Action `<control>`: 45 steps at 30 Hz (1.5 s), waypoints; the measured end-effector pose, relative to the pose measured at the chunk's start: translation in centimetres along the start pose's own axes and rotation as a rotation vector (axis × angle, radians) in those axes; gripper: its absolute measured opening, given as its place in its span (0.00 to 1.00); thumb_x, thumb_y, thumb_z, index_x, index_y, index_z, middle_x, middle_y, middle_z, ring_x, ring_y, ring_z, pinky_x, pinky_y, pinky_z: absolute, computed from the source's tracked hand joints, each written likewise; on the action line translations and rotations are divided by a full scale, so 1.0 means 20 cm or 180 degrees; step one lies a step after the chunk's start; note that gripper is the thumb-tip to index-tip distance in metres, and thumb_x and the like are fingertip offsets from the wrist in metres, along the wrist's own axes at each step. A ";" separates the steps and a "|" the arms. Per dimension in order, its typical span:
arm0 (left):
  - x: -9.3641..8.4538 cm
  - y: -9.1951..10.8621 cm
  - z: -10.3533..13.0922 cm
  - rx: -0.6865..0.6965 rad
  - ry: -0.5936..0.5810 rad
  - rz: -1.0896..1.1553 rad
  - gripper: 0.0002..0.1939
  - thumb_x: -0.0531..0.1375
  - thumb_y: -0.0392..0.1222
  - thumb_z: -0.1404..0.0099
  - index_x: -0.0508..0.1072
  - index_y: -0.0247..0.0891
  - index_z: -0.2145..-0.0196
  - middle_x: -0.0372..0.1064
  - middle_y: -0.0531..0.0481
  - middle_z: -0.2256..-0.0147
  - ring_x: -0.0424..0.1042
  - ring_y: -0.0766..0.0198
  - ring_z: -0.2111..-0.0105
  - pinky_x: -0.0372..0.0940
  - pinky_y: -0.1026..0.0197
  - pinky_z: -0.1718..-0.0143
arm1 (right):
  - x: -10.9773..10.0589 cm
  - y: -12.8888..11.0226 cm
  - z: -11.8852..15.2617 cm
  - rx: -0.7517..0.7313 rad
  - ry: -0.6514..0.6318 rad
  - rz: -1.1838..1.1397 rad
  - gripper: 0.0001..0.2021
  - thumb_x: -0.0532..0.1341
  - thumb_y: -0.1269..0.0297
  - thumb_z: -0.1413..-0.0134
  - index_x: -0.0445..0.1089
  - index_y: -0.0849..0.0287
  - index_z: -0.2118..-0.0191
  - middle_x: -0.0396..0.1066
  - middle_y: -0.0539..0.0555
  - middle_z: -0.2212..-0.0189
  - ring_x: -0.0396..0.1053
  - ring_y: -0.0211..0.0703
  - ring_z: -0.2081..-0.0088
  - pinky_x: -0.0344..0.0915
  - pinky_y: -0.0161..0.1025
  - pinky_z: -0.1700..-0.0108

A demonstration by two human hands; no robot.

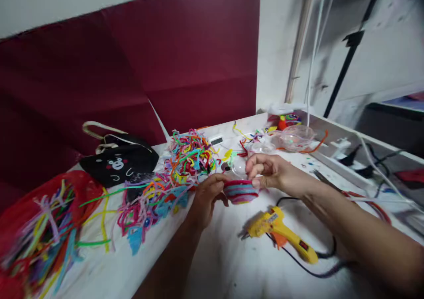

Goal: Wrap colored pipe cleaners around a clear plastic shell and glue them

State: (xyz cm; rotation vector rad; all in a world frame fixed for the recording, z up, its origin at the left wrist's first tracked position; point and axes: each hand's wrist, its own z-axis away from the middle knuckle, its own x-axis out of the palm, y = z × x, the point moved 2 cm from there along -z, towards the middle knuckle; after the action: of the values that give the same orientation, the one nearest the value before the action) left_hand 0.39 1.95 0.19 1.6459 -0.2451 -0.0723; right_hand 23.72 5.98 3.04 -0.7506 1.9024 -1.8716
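Between my two hands, just above the white table, is a small striped bowl-shaped piece (241,192) in pink, red and light blue, seemingly coiled from pipe cleaners. My left hand (209,197) grips its left edge. At the right rim, my right hand (266,172) pinches it between thumb and bent fingers. A clear plastic dome (238,166) lies behind the piece. Below and to the right rests a yellow hot glue gun (281,232), its nozzle pointing left and its black cord running right.
A heap of colourful pipe cleaner pieces (192,157) spreads left of my hands. Farther left are a red bag (84,188) of pipe cleaners and a black cloth bag (122,162). Pliers (324,179), cables and a white tray edge (344,168) lie on the right.
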 end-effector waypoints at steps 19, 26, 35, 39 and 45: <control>0.13 0.14 -0.06 0.0495 -0.0563 -0.1450 0.17 0.66 0.49 0.31 0.75 0.41 0.76 0.69 0.54 0.76 0.65 0.62 0.73 0.63 0.58 0.65 | 0.01 0.00 0.02 -0.0057 -0.0344 0.0989 0.20 0.76 0.56 0.43 0.70 0.54 0.52 0.78 0.48 0.66 0.74 0.44 0.62 0.70 0.42 0.55; 0.09 0.09 -0.08 0.0393 -0.0414 -0.1092 0.19 0.68 0.51 0.31 0.74 0.41 0.76 0.63 0.56 0.78 0.63 0.64 0.75 0.61 0.59 0.70 | -0.01 -0.05 0.04 -0.0097 -0.0453 0.1215 0.21 0.75 0.56 0.41 0.72 0.56 0.47 0.82 0.53 0.57 0.79 0.48 0.54 0.74 0.46 0.47; 0.09 0.12 -0.07 0.0112 -0.0278 -0.0926 0.20 0.69 0.56 0.35 0.74 0.41 0.77 0.60 0.55 0.77 0.58 0.65 0.75 0.57 0.60 0.70 | -0.04 -0.11 0.07 -0.1026 0.0068 0.2135 0.07 0.73 0.60 0.38 0.79 0.56 0.59 0.82 0.53 0.59 0.79 0.46 0.56 0.73 0.43 0.48; 0.10 0.13 -0.07 0.0077 -0.0253 -0.0991 0.22 0.70 0.57 0.35 0.72 0.41 0.77 0.58 0.56 0.77 0.57 0.65 0.75 0.56 0.59 0.70 | -0.04 -0.10 0.06 -0.1394 0.0024 0.2339 0.05 0.70 0.64 0.34 0.80 0.56 0.63 0.82 0.53 0.64 0.77 0.44 0.61 0.71 0.41 0.53; 0.09 0.14 -0.06 0.0119 -0.0275 -0.1088 0.24 0.70 0.59 0.34 0.71 0.40 0.76 0.57 0.57 0.77 0.57 0.64 0.73 0.58 0.58 0.66 | -0.04 -0.10 0.05 -0.1202 0.0053 0.2011 0.08 0.72 0.59 0.34 0.82 0.57 0.64 0.81 0.53 0.65 0.76 0.43 0.62 0.72 0.40 0.54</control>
State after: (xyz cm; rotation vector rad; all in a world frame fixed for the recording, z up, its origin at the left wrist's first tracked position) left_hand 2.06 2.63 3.26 1.7100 -0.0282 -0.4004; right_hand 25.18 5.70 4.83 -0.1800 2.1946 -1.1559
